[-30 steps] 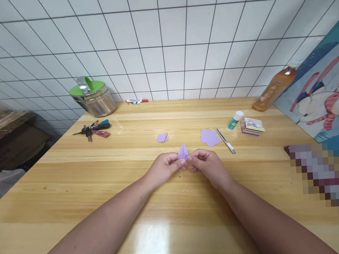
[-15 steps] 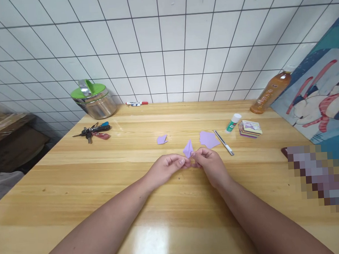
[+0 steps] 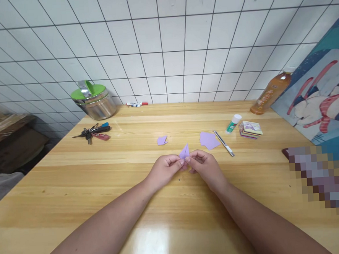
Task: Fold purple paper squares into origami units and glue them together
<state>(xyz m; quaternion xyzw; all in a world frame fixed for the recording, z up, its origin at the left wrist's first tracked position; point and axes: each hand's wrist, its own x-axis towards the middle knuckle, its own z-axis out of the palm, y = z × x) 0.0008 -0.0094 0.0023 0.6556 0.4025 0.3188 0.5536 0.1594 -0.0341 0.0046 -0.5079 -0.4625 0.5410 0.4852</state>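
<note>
Purple folded paper, already creased to a point but seemingly unfinished, is pinched between the closed fingertips of the left hand and right hand, while beyond it lie a finished-looking folded piece and flat purple sheets.

home craft corner: wooden table, tiled wall, keys, glue stick.

A bunch of keys lies near the steel pot (green-lidded), a marker by the wall.
</note>
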